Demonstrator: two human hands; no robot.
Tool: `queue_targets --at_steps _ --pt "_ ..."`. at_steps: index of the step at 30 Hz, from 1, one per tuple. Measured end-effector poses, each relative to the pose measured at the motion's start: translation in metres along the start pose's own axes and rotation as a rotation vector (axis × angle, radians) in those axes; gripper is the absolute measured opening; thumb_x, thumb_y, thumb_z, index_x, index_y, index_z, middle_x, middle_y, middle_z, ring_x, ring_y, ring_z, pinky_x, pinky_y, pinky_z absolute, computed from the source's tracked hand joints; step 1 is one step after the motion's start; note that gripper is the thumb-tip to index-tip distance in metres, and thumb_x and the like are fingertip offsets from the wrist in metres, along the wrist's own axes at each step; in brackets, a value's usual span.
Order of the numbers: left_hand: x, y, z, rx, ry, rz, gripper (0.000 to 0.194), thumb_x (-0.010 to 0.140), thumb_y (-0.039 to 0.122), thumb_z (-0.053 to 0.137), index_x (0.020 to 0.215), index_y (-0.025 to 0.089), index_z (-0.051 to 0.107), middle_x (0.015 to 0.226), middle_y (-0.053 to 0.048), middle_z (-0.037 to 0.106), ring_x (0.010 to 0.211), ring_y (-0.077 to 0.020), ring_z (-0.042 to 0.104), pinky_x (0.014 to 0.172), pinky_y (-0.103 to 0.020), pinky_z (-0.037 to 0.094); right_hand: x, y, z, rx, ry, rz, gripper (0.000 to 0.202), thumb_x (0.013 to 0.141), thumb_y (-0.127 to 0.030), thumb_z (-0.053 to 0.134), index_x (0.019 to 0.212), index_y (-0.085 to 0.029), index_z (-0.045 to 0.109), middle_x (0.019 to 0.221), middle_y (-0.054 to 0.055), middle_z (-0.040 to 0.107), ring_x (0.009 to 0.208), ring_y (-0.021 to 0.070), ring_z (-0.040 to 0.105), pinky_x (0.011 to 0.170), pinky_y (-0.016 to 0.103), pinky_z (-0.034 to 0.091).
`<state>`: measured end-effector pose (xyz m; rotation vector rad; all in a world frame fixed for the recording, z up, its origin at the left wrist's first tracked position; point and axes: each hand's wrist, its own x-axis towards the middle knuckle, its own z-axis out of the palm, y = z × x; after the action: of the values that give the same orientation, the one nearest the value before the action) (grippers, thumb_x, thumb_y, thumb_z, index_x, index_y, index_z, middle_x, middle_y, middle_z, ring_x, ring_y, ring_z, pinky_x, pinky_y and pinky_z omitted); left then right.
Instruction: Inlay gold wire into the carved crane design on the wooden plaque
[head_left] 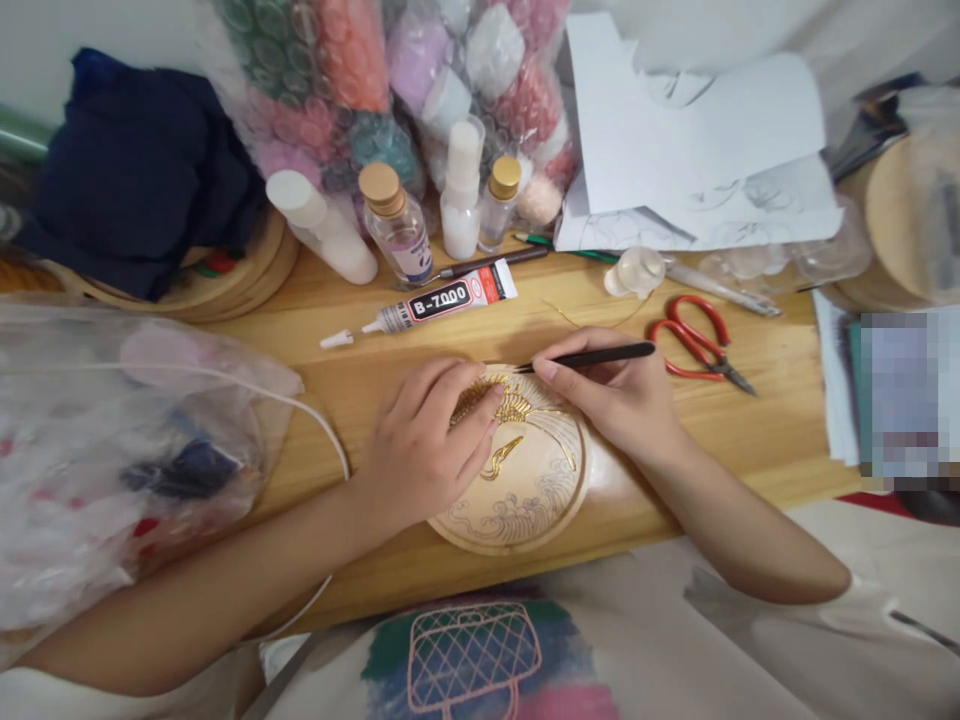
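Note:
A round wooden disc (517, 510) with a drawn wave pattern and a raised gold wire bird (514, 405) lies on the table near me. Over its left side rests my left hand (442, 430), fingers stretched out flat on the gold wire work. My right hand (615, 390) pinches black tweezers (600, 356) at the disc's upper right edge. The tweezers' tips point left, close to the gold lines; whether they grip any wire is too small to tell. A thin gold wire (566, 315) curves on the table just beyond the right hand.
Behind the disc lie a B-7000 glue tube (442, 300) and its cap (336, 340). Several bottles, among them a cork-topped one (397, 235), stand farther back. Red-handled pliers (701, 345) lie at right, below paper sheets (697, 160). A plastic bag (150, 460) and white cable (326, 425) occupy the left.

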<state>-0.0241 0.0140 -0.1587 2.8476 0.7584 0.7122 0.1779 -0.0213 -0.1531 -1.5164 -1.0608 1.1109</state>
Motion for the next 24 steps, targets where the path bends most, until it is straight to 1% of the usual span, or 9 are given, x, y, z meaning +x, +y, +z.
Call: queue_targets --at_steps 4,9,12,16,24 --pt "-0.0001 -0.0001 0.0007 -0.011 0.000 0.000 0.022 0.084 0.017 0.062 0.105 0.010 0.069 0.109 -0.016 0.064 0.102 -0.0287 0.056 0.085 -0.043 0.053 -0.0003 -0.0004 0.0001 0.012 -0.012 -0.001 0.006 0.075 -0.025 0.076 0.074 -0.024 0.070 0.072 0.000 0.072 0.062 0.0141 0.065 0.056 0.028 0.054" --pt "-0.0010 0.0001 0.0021 -0.048 -0.028 -0.034 0.023 0.086 0.018 0.060 0.106 0.010 0.068 0.112 -0.018 0.062 0.104 -0.0305 0.057 0.085 -0.047 0.053 0.0001 -0.0003 0.0008 0.028 -0.009 -0.004 0.006 0.074 -0.020 0.075 0.073 -0.023 0.071 0.072 0.000 0.072 0.060 0.0130 0.064 0.054 0.026 0.053" --pt "-0.0014 0.0000 0.0030 -0.092 -0.034 -0.057 0.022 0.087 0.018 0.059 0.106 0.010 0.068 0.113 -0.019 0.061 0.106 -0.0301 0.056 0.088 -0.047 0.052 0.0003 -0.0001 0.0009 0.016 -0.011 -0.009 0.005 0.074 -0.020 0.075 0.074 -0.023 0.071 0.071 0.000 0.072 0.060 0.0129 0.064 0.054 0.026 0.053" --pt "-0.0016 -0.0007 0.0034 -0.126 -0.036 -0.064 0.021 0.086 0.017 0.060 0.104 0.009 0.068 0.113 -0.020 0.061 0.106 -0.0311 0.056 0.087 -0.048 0.053 0.0004 -0.0002 0.0006 0.014 -0.012 -0.020 0.006 0.074 -0.020 0.075 0.074 -0.024 0.071 0.071 -0.001 0.072 0.059 0.0132 0.064 0.054 0.027 0.053" --pt "-0.0014 -0.0009 0.0028 -0.117 -0.033 -0.064 0.021 0.086 0.017 0.060 0.103 0.008 0.068 0.113 -0.020 0.061 0.105 -0.0322 0.057 0.085 -0.050 0.054 0.0000 0.0001 0.0004 -0.018 -0.028 -0.030 0.007 0.076 -0.025 0.076 0.074 -0.025 0.070 0.072 0.001 0.072 0.060 0.0146 0.065 0.052 0.029 0.053"
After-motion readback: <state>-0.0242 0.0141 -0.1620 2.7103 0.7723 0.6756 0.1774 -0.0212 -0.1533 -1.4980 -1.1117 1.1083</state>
